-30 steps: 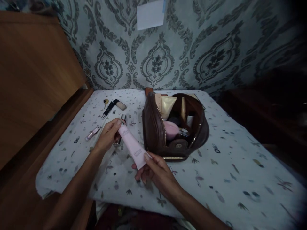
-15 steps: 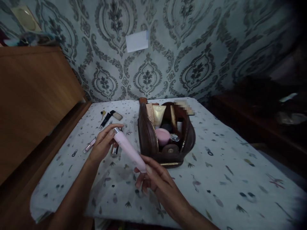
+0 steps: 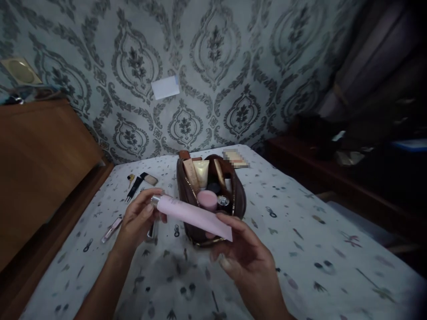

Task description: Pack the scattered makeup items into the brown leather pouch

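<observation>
One pink tube [image 3: 190,214] spanned the grip: the left hand [image 3: 135,222] pinched its silver cap [image 3: 155,200], and the right hand [image 3: 251,258] was closed on its flat end. Behind the tube stood one brown bag [image 3: 183,186]; left of the grip lay one slim pinkish vial [image 3: 111,229].

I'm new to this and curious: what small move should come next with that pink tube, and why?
Perhaps lift the pink squeeze tube over the brown makeup bag: the left hand holds its silver cap, the right hand its flat end, and the bag stands open just beyond.
</observation>
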`<state>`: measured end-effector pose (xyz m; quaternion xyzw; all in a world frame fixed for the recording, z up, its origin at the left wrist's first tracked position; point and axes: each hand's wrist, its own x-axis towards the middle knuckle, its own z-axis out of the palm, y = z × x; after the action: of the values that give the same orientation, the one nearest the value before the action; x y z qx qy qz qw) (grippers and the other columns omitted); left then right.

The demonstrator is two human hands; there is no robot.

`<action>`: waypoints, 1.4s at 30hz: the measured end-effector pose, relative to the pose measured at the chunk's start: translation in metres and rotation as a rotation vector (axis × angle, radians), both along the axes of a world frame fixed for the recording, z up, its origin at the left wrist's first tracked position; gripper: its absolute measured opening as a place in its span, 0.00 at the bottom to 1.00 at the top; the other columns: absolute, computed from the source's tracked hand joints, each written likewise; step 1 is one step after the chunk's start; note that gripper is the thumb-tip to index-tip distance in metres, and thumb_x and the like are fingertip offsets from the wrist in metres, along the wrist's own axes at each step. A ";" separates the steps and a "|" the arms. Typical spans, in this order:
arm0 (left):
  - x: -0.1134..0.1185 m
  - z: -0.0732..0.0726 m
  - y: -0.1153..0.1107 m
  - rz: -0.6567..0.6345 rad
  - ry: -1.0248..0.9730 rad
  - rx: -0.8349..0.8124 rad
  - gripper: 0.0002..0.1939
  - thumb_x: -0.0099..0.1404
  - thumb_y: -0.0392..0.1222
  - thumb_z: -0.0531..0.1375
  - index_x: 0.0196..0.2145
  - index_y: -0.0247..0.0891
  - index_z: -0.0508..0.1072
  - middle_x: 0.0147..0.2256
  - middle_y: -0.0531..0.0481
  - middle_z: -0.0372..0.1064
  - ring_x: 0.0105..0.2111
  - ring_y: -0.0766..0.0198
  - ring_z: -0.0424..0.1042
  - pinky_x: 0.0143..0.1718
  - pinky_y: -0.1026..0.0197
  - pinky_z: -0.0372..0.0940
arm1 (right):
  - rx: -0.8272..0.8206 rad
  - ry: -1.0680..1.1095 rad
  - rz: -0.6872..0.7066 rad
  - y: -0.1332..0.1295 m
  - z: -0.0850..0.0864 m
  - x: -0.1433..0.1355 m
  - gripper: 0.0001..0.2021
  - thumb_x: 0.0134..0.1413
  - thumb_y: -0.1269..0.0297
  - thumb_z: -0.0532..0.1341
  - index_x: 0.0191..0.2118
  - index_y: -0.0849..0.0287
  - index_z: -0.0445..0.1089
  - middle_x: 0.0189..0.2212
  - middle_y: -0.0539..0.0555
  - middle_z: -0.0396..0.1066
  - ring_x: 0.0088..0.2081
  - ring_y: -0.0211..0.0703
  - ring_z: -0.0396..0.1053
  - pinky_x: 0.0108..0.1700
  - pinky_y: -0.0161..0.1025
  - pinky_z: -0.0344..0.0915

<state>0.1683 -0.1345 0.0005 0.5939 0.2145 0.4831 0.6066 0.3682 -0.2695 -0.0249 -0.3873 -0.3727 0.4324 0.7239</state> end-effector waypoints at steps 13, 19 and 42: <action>0.061 0.048 0.015 0.007 0.337 0.487 0.18 0.71 0.50 0.59 0.54 0.40 0.71 0.51 0.44 0.74 0.51 0.55 0.73 0.50 0.60 0.67 | 0.183 -0.161 -0.382 0.033 0.056 0.068 0.12 0.55 0.50 0.69 0.40 0.52 0.77 0.37 0.51 0.74 0.34 0.37 0.70 0.37 0.33 0.70; 0.078 0.048 0.025 -0.021 0.579 0.522 0.28 0.73 0.52 0.56 0.65 0.42 0.56 0.61 0.40 0.65 0.61 0.52 0.66 0.59 0.53 0.62 | 0.248 -0.308 -0.442 0.043 0.072 0.093 0.11 0.56 0.53 0.68 0.39 0.54 0.75 0.34 0.51 0.73 0.33 0.39 0.70 0.39 0.38 0.71; 0.107 0.036 -0.001 -0.050 1.334 1.272 0.14 0.74 0.34 0.49 0.46 0.37 0.74 0.42 0.44 0.78 0.48 0.52 0.74 0.64 0.33 0.49 | 0.369 -0.701 -0.433 0.062 0.074 0.119 0.05 0.59 0.67 0.65 0.42 0.55 0.73 0.38 0.52 0.72 0.37 0.39 0.71 0.37 0.36 0.70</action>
<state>0.2752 -0.1357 0.0368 0.9753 0.2010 0.0543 -0.0735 0.4876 -0.2078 0.0490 -0.4441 -0.5764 0.0401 0.6848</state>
